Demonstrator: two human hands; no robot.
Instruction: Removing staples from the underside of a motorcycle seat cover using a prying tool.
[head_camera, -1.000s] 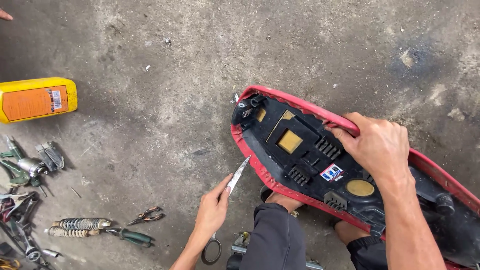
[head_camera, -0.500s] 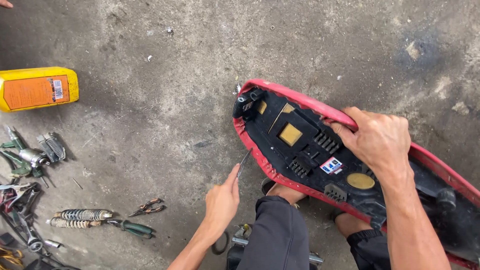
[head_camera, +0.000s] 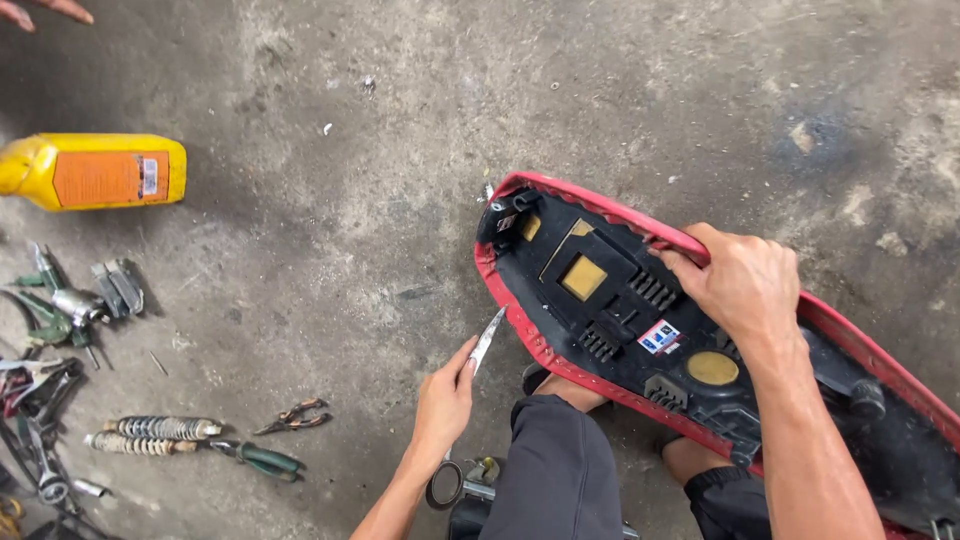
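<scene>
On the concrete floor (head_camera: 330, 200), his right hand (head_camera: 745, 285) grips the stiff, bulky seat's (head_camera: 600, 300) red rim; left hand (head_camera: 445, 400) pinches small scissors (head_camera: 487, 340), light but sharp.

Left hand (head_camera: 445, 400) holding scissors (head_camera: 487, 340), right hand (head_camera: 745, 283) gripping upturned seat (head_camera: 600, 300)

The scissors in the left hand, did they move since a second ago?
Yes. The scissors have pulled slightly back from the red edge of the upside-down seat, toward the knee; earlier their tip touched it. The left hand holds them.
</scene>
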